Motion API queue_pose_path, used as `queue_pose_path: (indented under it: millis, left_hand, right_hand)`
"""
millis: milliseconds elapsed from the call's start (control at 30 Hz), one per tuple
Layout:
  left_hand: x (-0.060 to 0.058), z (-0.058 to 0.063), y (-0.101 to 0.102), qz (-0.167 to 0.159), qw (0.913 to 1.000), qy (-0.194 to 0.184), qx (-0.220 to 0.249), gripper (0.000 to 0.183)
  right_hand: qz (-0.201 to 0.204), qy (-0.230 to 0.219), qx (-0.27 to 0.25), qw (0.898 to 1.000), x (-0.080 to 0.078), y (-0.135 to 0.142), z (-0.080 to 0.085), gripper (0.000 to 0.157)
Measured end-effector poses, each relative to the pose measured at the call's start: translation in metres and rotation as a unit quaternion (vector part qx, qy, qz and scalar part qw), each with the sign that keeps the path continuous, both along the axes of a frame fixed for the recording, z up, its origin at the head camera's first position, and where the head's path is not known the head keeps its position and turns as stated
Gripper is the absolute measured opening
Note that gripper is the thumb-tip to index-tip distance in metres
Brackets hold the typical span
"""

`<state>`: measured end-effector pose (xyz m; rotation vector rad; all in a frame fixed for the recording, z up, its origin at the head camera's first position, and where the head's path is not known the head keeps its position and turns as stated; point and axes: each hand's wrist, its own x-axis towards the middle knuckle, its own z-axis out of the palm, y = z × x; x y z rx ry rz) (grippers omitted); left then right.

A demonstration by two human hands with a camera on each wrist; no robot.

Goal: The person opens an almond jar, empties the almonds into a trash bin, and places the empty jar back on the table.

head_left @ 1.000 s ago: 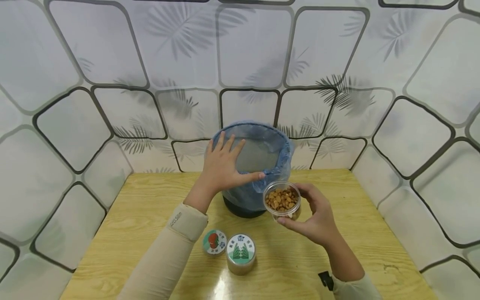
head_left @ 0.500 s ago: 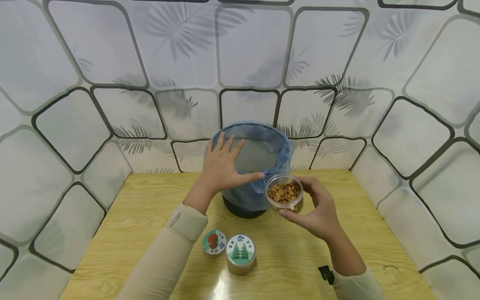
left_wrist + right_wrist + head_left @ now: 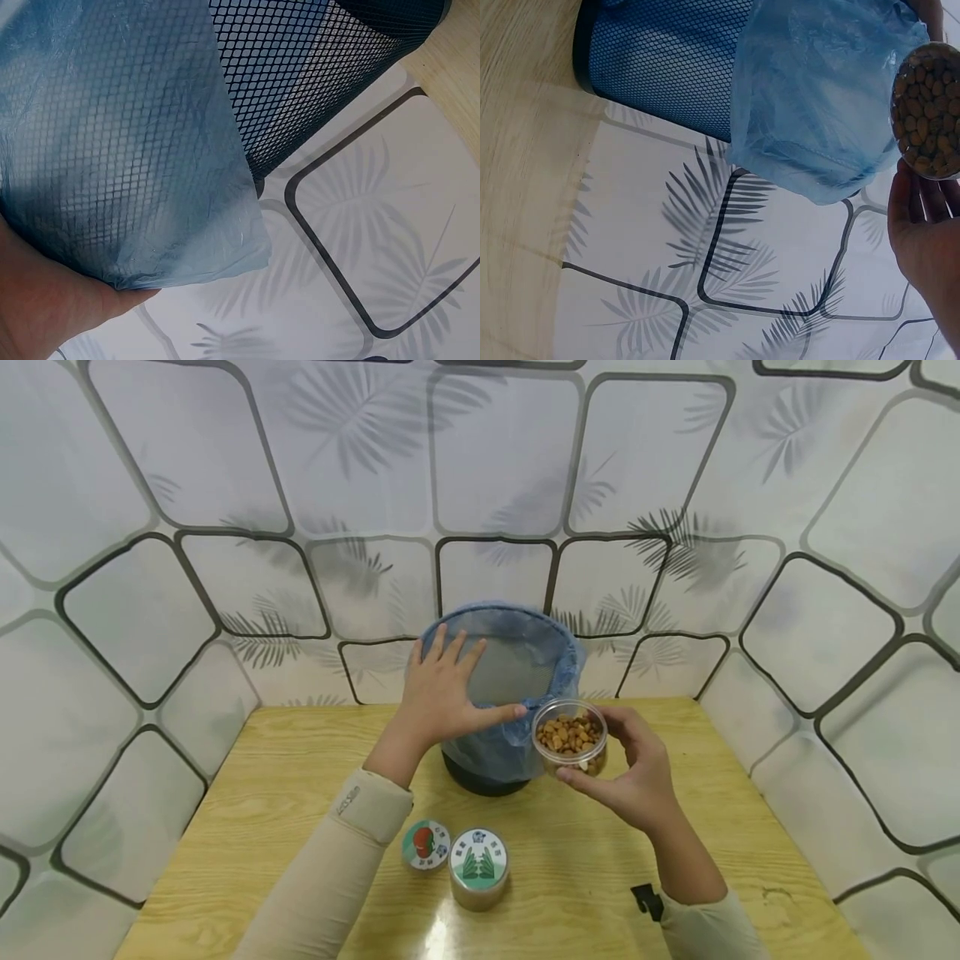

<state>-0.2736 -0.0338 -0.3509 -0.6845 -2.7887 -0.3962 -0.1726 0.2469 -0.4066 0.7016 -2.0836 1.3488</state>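
Observation:
A mesh bin (image 3: 667,67) lined with a blue plastic bag (image 3: 487,756) stands at the back of the table. My left hand (image 3: 441,697) lies over its left front rim, fingers spread, thumb along the bag's edge; in the left wrist view the thumb (image 3: 82,307) touches the bag. My right hand (image 3: 633,777) holds a clear lidless plastic jar (image 3: 550,758) of brown nuts that look like almonds (image 3: 930,112). The jar is held just right of the bin's front rim, roughly upright with its mouth up.
A round lid with a red picture (image 3: 426,845) lies on the wooden table (image 3: 300,768). Right beside it stands a can with a green hands label (image 3: 478,867). A black clip (image 3: 647,902) hangs by the right sleeve. Patterned walls (image 3: 495,460) enclose the back and sides.
My right hand has moved the jar slightly forward and to the right, up along the bin's front side. The left hand stays in place on the rim.

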Motion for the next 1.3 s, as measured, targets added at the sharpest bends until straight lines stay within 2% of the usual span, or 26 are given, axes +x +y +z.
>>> queue_pose_path:
  millis: [500, 833, 1300]
  left_hand:
    - [-0.001, -0.002, -0.001, -0.003, 1.0, 0.002, 0.004, 0.12]
    - [-0.001, -0.001, 0.0, 0.001, 1.0, 0.004, -0.005, 0.12]
    - [0.0, 0.0, 0.0, -0.002, 1.0, -0.002, 0.001, 0.119]
  right_hand:
    - [-0.083, 0.021, -0.021, 0.996, -0.004, -0.007, 0.01, 0.083]
    - [-0.097, 0.013, -0.022, 0.995, -0.004, -0.006, 0.015, 0.081]
    - [-0.108, 0.007, -0.039, 0.993, -0.011, -0.008, 0.032, 0.08]
